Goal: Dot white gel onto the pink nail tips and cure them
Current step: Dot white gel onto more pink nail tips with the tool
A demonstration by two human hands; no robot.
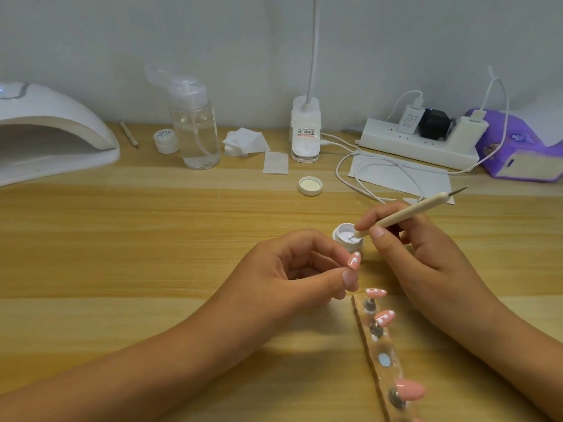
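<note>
My left hand (300, 269) pinches a pink nail tip (354, 259) with white dots on it, held up above the table. My right hand (408, 239) grips a cream dotting pen (411, 211), and its lower tip dips into the small open jar of white gel (347, 236). A clear holder strip (377, 354) runs toward me at lower right. On it stand two dotted pink tips (375, 292) (385, 317) and a plain pink tip (409, 389); one magnet spot between them is bare. The white curing lamp (51, 129) sits at far left.
The jar's lid (310, 185) lies beyond the jar. Along the wall stand a second small jar (166, 141), a clear pump bottle (195, 126), cotton pads (245, 141), a clip lamp base (305, 129), a power strip (420, 141) with cables, and a purple tissue pack (518, 144).
</note>
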